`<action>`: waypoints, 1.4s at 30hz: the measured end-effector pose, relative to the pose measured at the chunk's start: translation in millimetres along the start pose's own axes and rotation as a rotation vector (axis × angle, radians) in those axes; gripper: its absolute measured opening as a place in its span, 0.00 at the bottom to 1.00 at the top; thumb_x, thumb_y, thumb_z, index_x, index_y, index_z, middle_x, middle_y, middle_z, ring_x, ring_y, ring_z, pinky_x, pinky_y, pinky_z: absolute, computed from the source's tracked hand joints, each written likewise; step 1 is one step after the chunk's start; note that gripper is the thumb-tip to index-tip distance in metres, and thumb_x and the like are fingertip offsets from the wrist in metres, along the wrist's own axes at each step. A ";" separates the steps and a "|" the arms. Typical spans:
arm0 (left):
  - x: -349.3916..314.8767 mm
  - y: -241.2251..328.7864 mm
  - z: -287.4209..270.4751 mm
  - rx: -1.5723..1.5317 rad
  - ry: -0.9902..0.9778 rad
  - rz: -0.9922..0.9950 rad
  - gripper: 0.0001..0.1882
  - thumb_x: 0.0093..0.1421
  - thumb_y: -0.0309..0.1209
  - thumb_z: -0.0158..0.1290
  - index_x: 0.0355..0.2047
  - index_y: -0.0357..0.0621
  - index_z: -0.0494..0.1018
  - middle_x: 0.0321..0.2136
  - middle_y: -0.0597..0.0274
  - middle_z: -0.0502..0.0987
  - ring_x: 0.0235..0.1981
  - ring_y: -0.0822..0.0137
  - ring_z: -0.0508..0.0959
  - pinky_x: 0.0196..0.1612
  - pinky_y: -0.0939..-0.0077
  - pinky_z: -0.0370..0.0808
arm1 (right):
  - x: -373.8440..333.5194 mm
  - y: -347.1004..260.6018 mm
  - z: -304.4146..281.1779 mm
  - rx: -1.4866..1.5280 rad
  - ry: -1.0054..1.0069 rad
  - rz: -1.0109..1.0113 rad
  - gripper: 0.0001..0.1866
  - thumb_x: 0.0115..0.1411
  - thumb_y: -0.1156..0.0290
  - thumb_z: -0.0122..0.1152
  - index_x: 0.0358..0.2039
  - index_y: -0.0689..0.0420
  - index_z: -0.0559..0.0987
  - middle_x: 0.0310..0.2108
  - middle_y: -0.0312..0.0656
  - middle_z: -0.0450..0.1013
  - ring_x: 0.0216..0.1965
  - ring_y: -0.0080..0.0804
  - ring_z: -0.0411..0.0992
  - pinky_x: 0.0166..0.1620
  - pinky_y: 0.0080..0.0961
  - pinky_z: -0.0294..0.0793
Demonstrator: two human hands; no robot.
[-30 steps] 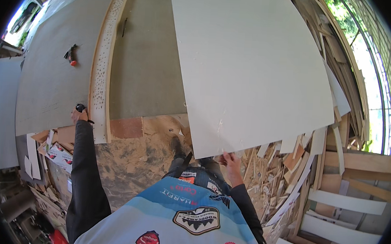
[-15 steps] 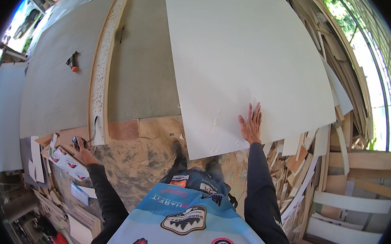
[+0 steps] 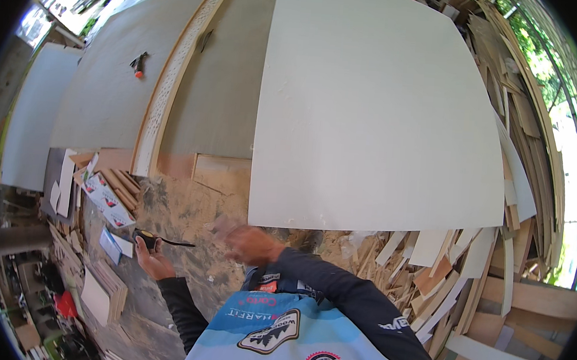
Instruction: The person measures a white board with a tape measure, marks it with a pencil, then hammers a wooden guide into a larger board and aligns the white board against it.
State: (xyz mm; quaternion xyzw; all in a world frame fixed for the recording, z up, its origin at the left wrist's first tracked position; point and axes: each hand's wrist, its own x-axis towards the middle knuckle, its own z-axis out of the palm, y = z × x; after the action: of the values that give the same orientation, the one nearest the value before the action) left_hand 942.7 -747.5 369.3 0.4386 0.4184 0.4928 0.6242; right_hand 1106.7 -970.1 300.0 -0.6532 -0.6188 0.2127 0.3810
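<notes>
My left hand [image 3: 154,264] is closed around a dark tape measure [image 3: 144,239]. A short, dark strip like the end of its blade [image 3: 178,243] sticks out toward the right. My right hand [image 3: 252,246] is in front of my body, just off the near left corner of a large white board [image 3: 380,119]; its fingers are smeared by motion. That board lies flat over the grey work surface [image 3: 224,102]. Left of it, a long narrow strip with wooden edges and a speckled top [image 3: 175,72] runs away from me.
A dark tool with an orange end [image 3: 139,66] rests on the grey surface. Wood offcuts lie in a printed box [image 3: 108,201] at left. Many scrap strips [image 3: 423,270] are heaped at right, beside stacked boards [image 3: 527,116]. Sawdust [image 3: 193,207] covers the floor.
My right hand has left the white board and swung left toward the tape measure. My left hand has moved right and lower in view. The whole view has turned slightly.
</notes>
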 end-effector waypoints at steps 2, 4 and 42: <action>-33.3 7.0 -22.0 0.020 0.031 0.013 0.17 0.63 0.41 0.54 0.43 0.40 0.71 0.36 0.61 0.75 0.36 0.66 0.76 0.39 0.72 0.71 | -48.9 16.2 -49.3 -0.063 0.151 0.228 0.33 0.63 0.51 0.50 0.62 0.59 0.62 0.67 0.57 0.49 0.69 0.54 0.42 0.69 0.48 0.39; -60.6 5.8 -39.9 -0.030 0.062 -0.028 0.18 0.63 0.41 0.53 0.44 0.39 0.70 0.35 0.60 0.76 0.37 0.64 0.77 0.39 0.71 0.72 | -112.8 60.2 -77.6 -0.377 0.481 0.431 0.35 0.64 0.52 0.45 0.64 0.64 0.58 0.68 0.62 0.42 0.70 0.58 0.36 0.69 0.52 0.31; -96.4 -79.9 201.3 1.181 -1.776 0.001 0.16 0.52 0.37 0.57 0.38 0.40 0.74 0.20 0.57 0.74 0.25 0.61 0.75 0.33 0.67 0.71 | -360.2 15.8 -185.3 0.753 1.886 0.663 0.12 0.56 0.72 0.64 0.37 0.65 0.74 0.27 0.40 0.74 0.26 0.24 0.73 0.30 0.22 0.74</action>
State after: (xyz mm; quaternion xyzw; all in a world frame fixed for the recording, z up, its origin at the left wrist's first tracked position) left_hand 1138.9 -879.8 354.6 0.8740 -0.0141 -0.2841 0.3939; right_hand 1204.1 -1362.2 333.0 -0.5298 0.2400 -0.1081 0.8062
